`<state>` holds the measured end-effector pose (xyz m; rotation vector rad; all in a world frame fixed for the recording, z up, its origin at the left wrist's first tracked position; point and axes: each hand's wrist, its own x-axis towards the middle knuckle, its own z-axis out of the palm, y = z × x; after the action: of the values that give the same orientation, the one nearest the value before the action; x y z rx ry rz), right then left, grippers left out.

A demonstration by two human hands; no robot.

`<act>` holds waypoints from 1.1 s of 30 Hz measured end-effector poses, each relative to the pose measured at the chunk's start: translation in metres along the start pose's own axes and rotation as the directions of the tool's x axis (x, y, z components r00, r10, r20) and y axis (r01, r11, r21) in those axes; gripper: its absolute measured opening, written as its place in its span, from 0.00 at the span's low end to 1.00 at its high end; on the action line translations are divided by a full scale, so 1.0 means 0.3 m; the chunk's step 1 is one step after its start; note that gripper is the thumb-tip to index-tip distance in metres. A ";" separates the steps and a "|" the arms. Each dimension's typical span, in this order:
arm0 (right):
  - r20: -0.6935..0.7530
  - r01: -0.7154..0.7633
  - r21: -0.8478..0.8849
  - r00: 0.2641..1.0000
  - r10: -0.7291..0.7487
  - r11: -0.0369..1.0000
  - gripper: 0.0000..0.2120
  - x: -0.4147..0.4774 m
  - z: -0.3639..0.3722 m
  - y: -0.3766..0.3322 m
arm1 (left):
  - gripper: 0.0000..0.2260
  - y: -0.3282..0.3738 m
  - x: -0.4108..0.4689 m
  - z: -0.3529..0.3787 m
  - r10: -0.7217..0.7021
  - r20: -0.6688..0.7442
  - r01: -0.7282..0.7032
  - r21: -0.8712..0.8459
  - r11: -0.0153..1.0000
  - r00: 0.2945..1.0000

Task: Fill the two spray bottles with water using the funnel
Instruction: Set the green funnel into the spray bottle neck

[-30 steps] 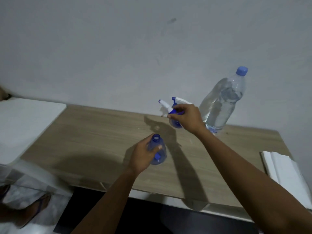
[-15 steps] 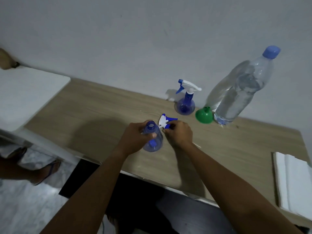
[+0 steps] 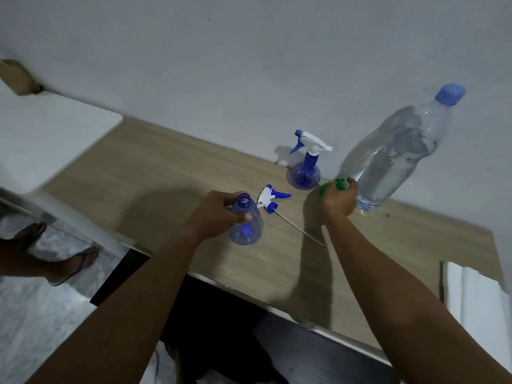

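Right hand [image 3: 339, 202] now on funnel [image 3: 340, 184]

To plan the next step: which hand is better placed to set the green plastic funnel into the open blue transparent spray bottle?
Right. The right hand grips the green plastic funnel; the left hand holds the open blue spray bottle upright, its neck free.

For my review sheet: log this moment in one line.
left hand: holds open spray bottle | right hand: grips green funnel | spray head: on table | water bottle: capped
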<state>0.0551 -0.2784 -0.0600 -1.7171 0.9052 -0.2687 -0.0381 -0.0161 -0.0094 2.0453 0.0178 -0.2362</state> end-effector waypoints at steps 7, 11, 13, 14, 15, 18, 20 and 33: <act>-0.013 0.095 -0.089 0.995 -0.097 0.991 0.12 -0.035 -0.029 0.052 | 0.14 -0.005 -0.013 0.004 0.018 0.025 -0.018 -0.008 1.000 1.000; -0.060 0.201 -0.028 0.977 -0.203 0.979 0.11 -0.120 -0.066 0.079 | 0.13 -0.025 -0.039 0.011 0.063 0.026 -0.062 -0.007 0.998 0.998; -0.065 0.218 0.066 0.975 -0.213 0.974 0.09 -0.172 -0.090 0.073 | 0.15 -0.037 -0.053 0.018 0.100 0.029 -0.100 0.014 0.995 0.995; -0.057 0.223 0.120 0.974 -0.218 0.967 0.08 -0.198 -0.100 0.067 | 0.14 -0.042 -0.058 0.023 0.122 0.034 -0.123 0.026 0.992 0.992; -0.035 0.216 0.182 0.976 -0.213 0.959 0.08 -0.220 -0.109 0.061 | 0.14 -0.045 -0.062 0.027 0.135 0.038 -0.136 0.041 0.990 0.990; 0.174 0.130 0.345 0.964 -0.199 0.930 0.10 -0.294 -0.133 0.022 | 0.18 -0.073 -0.060 0.030 0.125 0.051 -0.128 0.063 0.990 0.991; 0.375 0.046 0.401 0.903 -0.209 0.915 0.13 -0.341 -0.138 -0.011 | 0.23 -0.090 -0.059 0.023 0.107 0.064 -0.109 0.028 0.994 0.992; 0.614 0.242 0.360 0.665 -0.424 0.901 0.27 -0.474 -0.036 -0.112 | 0.25 -0.119 -0.038 -0.010 0.181 0.125 -0.165 -0.127 0.978 0.976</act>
<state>-0.0336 -0.1860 0.0112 -1.5528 -0.0111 0.0273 -0.0530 0.0044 -0.0373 1.8988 -0.2259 -0.2583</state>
